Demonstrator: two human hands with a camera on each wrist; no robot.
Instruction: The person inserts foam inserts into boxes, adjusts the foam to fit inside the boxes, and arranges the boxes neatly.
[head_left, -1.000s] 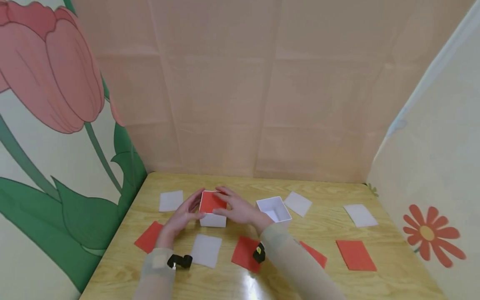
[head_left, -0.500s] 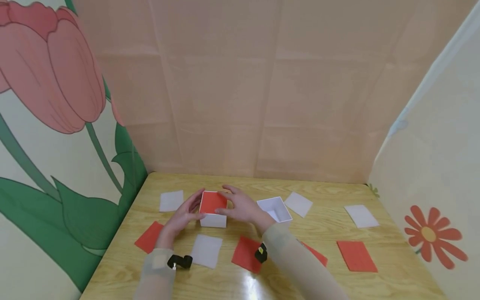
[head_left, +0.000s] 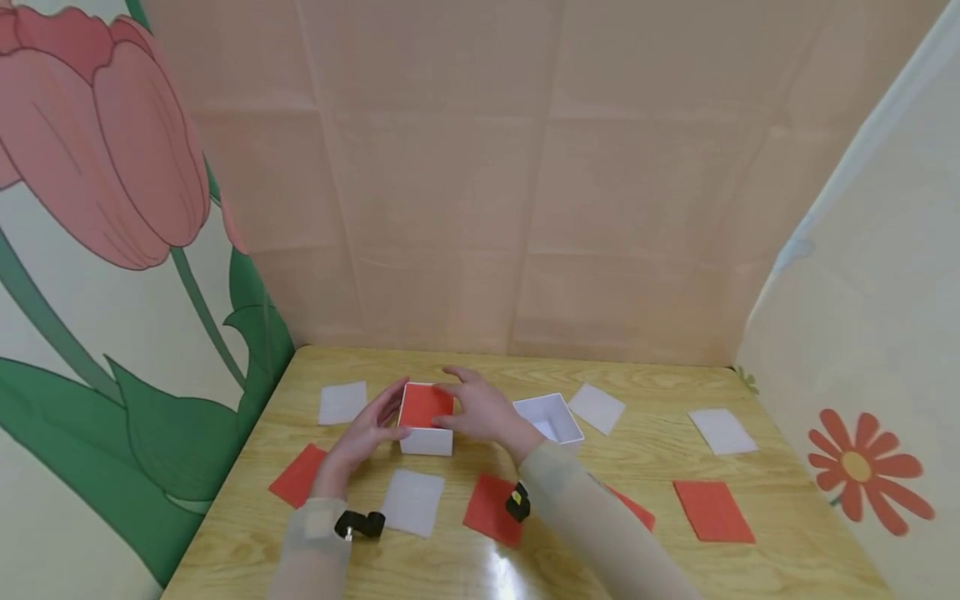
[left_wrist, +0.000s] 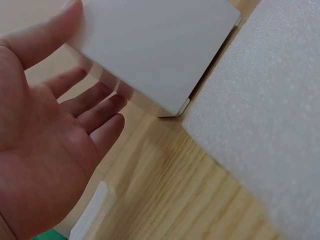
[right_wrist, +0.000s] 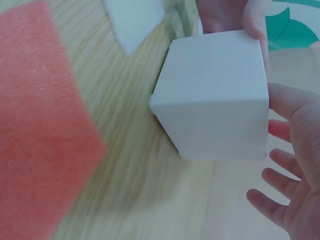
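A white square box [head_left: 426, 442] stands at the left middle of the table, a red foam sheet [head_left: 424, 405] lying level within its rim. My left hand [head_left: 365, 435] holds the box's left side, with the thumb at the front left corner and the fingers along the side. Over the right rim is my right hand [head_left: 480, 410], its thumb and index finger at the sheet's right edge and the other fingers spread. In the right wrist view, the right fingers [right_wrist: 284, 182] hang loose beside the box [right_wrist: 210, 70].
A second white box [head_left: 549, 417], open-topped, stands to the right. White foam sheets [head_left: 413, 502] and red foam sheets [head_left: 713, 511] lie scattered around both boxes. A peach cloth [head_left: 450, 183] hangs behind the wooden table [head_left: 787, 517], with printed flower panels at the sides.
My right hand has drawn slightly right from over the red sheet to the box's right edge, its fingers lifting and spreading. The left hand and box stay put.
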